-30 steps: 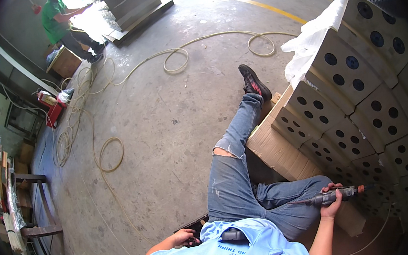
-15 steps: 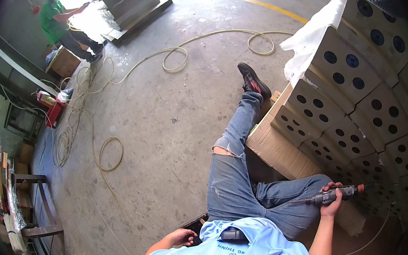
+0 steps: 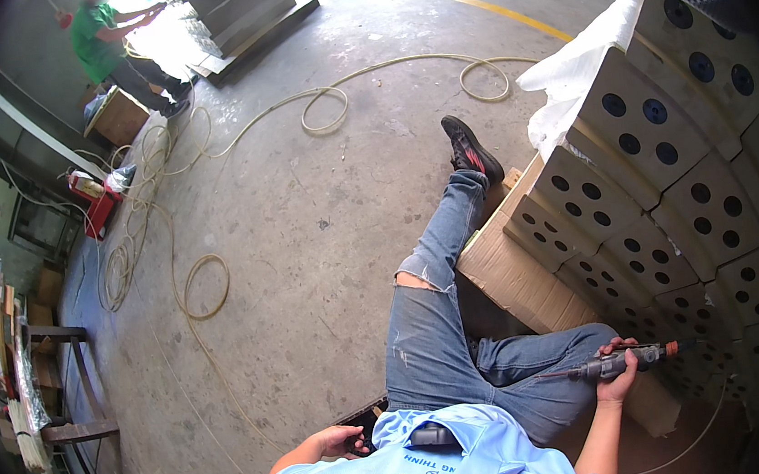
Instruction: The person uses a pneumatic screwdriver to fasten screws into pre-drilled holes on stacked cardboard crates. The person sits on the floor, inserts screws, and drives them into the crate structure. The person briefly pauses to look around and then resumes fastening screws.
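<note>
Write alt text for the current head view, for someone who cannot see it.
The wearer's right grip holds a dark handheld tool, thin tip pointing left, beside a beige stack dotted with dark round spots. The left grip is low at their left; a pale hose loops across the floor.

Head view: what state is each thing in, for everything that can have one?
Right hand: closed around the power tool
Power tool: held, its bit toward picture left; running or not, cannot tell
Left hand: fingers curled; any contents unclear
Pale hose: loosely looped on the floor
White sheet: crumpled
Grey boxes with dark circles: stacked
Jeans: torn at one knee
</note>
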{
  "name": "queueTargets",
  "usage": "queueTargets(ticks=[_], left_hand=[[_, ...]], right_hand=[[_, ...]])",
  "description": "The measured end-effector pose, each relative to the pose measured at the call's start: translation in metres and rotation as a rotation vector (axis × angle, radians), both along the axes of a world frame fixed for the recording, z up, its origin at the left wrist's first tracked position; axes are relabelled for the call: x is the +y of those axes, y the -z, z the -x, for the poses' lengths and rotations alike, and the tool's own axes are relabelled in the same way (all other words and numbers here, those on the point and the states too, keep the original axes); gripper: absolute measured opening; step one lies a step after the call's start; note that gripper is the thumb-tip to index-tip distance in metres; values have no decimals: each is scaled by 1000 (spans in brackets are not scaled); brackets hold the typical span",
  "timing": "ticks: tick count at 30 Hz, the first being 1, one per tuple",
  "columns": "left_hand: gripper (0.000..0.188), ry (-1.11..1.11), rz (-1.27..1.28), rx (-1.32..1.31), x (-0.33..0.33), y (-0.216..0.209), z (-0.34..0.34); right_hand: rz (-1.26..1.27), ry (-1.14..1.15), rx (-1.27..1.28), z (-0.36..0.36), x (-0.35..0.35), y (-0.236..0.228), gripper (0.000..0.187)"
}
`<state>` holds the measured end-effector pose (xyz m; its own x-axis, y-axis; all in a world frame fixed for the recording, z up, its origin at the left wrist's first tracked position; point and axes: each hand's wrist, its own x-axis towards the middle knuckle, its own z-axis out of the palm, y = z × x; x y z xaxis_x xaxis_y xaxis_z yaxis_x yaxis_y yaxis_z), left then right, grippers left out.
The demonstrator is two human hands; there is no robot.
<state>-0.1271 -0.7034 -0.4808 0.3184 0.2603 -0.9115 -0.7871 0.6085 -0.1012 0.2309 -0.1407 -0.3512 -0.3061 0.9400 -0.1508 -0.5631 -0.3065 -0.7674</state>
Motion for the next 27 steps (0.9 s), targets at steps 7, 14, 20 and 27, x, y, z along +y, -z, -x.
queueTargets(ticks=[7, 14, 20, 27], left_hand=[[28, 58, 64, 167, 5, -2, 1], [25, 46, 57, 189, 2, 6, -2], [24, -21, 73, 171, 16, -9, -3], [23, -26, 25, 78, 2, 22, 4]], right_hand=[[13, 5, 12, 0, -1, 0, 28], [9, 1, 8, 1, -1, -2, 28], [9, 11, 12, -1, 0, 1, 29], [24, 10, 26, -2, -1, 2, 28]])
